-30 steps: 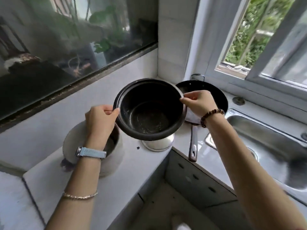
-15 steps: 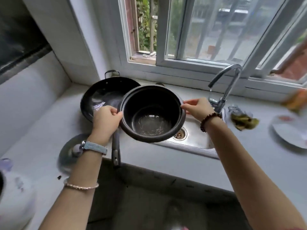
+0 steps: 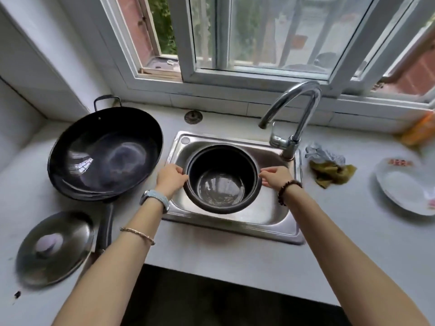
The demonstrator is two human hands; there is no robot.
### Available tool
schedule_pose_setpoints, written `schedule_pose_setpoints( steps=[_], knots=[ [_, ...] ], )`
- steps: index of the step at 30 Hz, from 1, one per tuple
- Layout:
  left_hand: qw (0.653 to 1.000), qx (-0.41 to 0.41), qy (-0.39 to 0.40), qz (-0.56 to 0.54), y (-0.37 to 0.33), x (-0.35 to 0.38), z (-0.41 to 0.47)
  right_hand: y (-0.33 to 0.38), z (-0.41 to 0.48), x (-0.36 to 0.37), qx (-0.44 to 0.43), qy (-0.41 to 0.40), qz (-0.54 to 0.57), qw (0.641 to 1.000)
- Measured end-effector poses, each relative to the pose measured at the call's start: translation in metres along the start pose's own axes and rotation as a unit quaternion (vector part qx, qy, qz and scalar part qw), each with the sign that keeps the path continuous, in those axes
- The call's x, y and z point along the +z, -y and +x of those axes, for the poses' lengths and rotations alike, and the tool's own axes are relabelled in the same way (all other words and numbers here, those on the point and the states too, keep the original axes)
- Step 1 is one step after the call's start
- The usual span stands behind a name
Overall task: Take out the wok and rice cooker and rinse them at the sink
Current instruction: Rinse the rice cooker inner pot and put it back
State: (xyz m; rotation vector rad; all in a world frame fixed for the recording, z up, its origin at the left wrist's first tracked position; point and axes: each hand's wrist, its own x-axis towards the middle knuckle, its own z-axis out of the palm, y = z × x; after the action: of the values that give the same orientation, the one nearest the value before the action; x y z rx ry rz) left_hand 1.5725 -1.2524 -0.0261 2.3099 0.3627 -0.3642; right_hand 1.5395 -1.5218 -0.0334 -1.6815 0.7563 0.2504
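Sink [image 3: 270,208] now surrounds the lowered rice cooker pot [image 3: 221,184], left hand [image 3: 170,178] and right hand [image 3: 274,176] still pinching its rim.

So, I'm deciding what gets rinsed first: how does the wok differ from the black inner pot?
The wok sits on the counter left of the sink, untouched; the inner pot is in the sink, its rim gripped by the left hand and right hand. The wok is wide, shallow and long-handled; the inner pot is narrower, deeper and handleless. Both are dark and open side up.
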Motion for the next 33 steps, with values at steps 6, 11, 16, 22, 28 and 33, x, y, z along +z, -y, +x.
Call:
schedule_pose_setpoints(
  steps=[6,11,16,22,28,33],
  knots=[
    [0.986,-0.080,0.092,-0.113,0.008,0.050,0.052,-0.041,0.051,0.003,0.090,-0.006,0.065,0.994],
    [0.986,-0.090,0.077,-0.119,0.031,0.087,0.089,-0.061,0.075,0.008,0.152,0.002,0.182,0.972],
    [0.987,-0.098,0.075,-0.100,0.042,0.105,0.101,-0.075,0.093,0.012,0.170,-0.017,0.209,0.963],
    [0.991,-0.086,0.057,-0.089,0.045,0.115,0.099,-0.076,0.100,0.014,0.181,-0.020,0.208,0.961],
    [0.994,-0.074,0.063,-0.053,0.037,0.110,0.085,-0.075,0.091,0.010,0.145,-0.020,0.137,0.980],
    [0.997,0.075,-0.001,-0.026,0.012,0.088,0.052,-0.054,0.056,-0.005,-0.055,-0.057,0.009,0.997]
  ],
)
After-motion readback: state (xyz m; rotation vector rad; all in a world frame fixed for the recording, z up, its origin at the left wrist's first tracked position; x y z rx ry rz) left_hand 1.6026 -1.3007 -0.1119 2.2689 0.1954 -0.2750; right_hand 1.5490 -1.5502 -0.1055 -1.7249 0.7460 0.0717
